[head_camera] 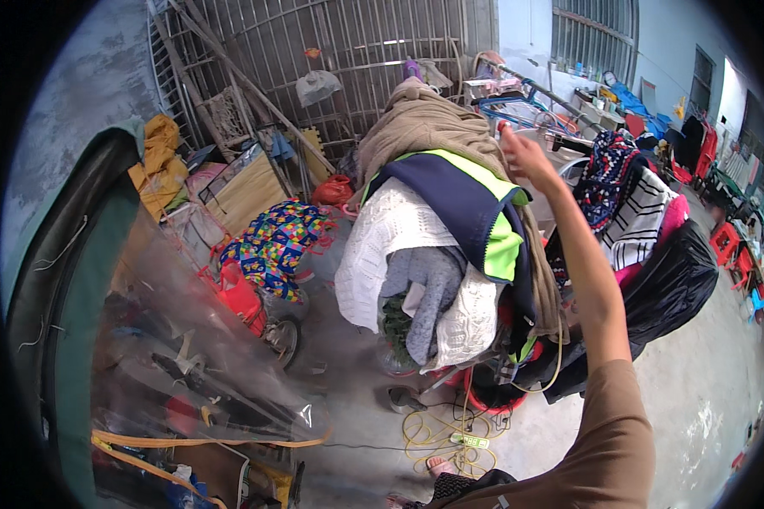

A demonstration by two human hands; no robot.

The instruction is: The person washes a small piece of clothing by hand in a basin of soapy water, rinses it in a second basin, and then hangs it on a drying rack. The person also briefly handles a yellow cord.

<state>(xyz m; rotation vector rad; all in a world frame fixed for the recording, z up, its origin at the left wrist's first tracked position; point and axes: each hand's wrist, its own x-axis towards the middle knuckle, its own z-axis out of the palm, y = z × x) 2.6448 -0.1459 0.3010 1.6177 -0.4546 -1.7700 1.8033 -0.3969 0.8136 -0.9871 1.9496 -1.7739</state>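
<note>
My right arm stretches forward, and my right hand (527, 159) is beside a bulky pile of clothes, close to a brown knit garment (430, 114). A small red thing (503, 126) shows at its fingertips; whether it is gripped I cannot tell. Over the pile lies a navy and neon-yellow garment (445, 191). Below that are a white cable-knit sweater (382, 223) and a grey speckled garment (430, 273). Just right of my forearm hang a patterned dark knit (608, 172) and a white cloth with black stripes (640, 219). My left hand is out of view.
A clear plastic sheet with a green edge (118, 254) stands at left. Coiled yellow cord (420, 439) and a power strip (470, 440) lie by my feet. A red basin (493, 397) sits under the pile. Black plastic (668, 286) drapes at right. Metal bars (369, 38) close off the back.
</note>
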